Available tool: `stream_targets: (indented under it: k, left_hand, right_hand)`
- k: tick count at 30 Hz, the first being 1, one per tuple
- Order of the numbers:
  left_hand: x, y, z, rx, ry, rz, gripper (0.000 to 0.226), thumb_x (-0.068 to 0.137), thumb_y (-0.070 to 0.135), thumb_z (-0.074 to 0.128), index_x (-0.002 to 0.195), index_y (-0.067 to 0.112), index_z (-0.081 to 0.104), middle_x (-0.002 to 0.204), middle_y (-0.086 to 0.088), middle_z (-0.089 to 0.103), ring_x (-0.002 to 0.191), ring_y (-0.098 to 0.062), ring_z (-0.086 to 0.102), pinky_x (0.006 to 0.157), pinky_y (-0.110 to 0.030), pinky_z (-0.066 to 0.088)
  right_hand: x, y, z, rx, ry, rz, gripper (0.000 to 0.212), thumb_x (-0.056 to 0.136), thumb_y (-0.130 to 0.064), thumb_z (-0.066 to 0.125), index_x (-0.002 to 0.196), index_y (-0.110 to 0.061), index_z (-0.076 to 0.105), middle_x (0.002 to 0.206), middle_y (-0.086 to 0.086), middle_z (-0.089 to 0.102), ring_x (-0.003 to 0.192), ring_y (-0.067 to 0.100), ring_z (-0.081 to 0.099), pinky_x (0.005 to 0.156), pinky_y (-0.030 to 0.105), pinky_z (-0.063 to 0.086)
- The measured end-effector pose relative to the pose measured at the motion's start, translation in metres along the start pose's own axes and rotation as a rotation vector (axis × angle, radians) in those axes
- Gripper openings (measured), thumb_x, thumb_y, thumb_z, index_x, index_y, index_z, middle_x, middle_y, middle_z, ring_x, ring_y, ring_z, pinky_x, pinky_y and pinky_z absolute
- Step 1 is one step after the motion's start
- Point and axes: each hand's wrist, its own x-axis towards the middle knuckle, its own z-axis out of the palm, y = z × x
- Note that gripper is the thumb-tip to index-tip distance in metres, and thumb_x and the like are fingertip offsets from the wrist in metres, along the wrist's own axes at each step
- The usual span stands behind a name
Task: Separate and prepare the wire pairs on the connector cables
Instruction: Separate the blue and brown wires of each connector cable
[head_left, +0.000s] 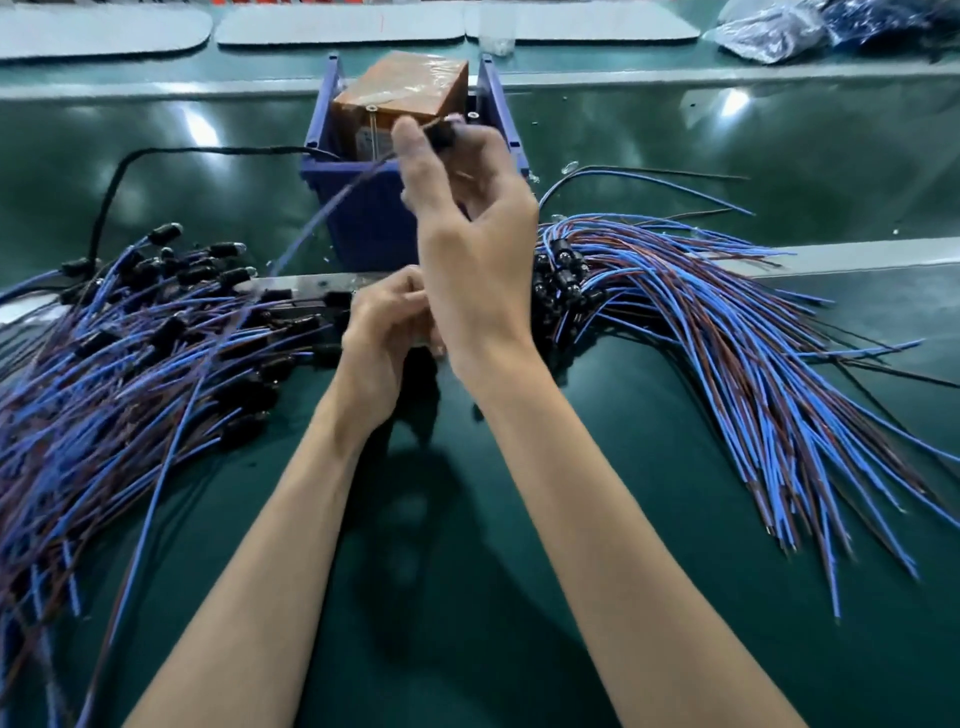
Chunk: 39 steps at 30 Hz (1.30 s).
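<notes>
Right hand (467, 223) pinches one cable (332, 205) up top; left hand (382, 338) curls below, grip unclear. Pull gently so it splits clean.

factory assembly bench: green mat (493, 519), heaps of cables (753, 332).

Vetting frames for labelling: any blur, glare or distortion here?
Head view: motion blur on the raised right hand and the cable it pinches; left hand sharper; white glare patches on the green mat; wide-angle bending toward the edges, with the left wire pile smeared; soft arm shadows on the mat below the hands.
</notes>
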Motion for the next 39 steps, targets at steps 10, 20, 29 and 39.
stream_targets:
  k: [10,20,29,39]
  left_hand:
    - [0.008,0.008,0.003,-0.115,-0.150,-0.015,0.066,0.099,0.049,0.021,0.057,0.023,0.064,0.051,0.004,0.055,0.044,-0.011,0.045,0.047,-0.023,0.034]
    - [0.012,0.008,0.005,-0.163,0.156,-0.002,0.044,0.099,0.046,0.039,0.064,0.019,0.040,0.046,0.010,0.038,0.036,-0.002,0.034,0.042,-0.015,0.030]
    - [0.011,0.015,0.000,-0.534,0.011,-0.004,0.003,0.079,0.012,0.060,0.077,0.011,0.060,0.070,0.002,0.067,0.064,-0.007,0.067,0.061,-0.012,0.052]
    - [0.011,0.009,-0.001,-0.324,-0.052,-0.049,0.033,0.091,0.023,0.052,0.067,0.026,0.074,0.079,0.011,0.071,0.073,-0.004,0.065,0.069,-0.017,0.050]
  right_hand:
    - [0.010,-0.005,-0.019,-0.064,-0.002,-0.029,0.019,0.097,-0.016,0.056,0.080,-0.018,0.047,0.053,-0.011,0.051,0.047,0.006,0.050,0.064,0.053,0.054]
    - [0.016,-0.009,-0.023,-0.309,-0.036,-0.060,0.025,0.100,-0.023,0.051,0.075,-0.018,0.050,0.049,-0.014,0.045,0.043,0.000,0.041,0.050,0.014,0.032]
    - [0.027,-0.014,-0.039,-0.424,-0.019,0.018,0.029,0.097,-0.026,0.053,0.068,-0.022,0.050,0.049,-0.015,0.043,0.045,-0.003,0.043,0.048,0.010,0.032]
    - [0.025,-0.017,-0.037,-0.512,-0.197,0.054,0.029,0.097,-0.026,0.054,0.072,-0.014,0.062,0.044,-0.014,0.048,0.051,0.006,0.044,0.058,0.021,0.034]
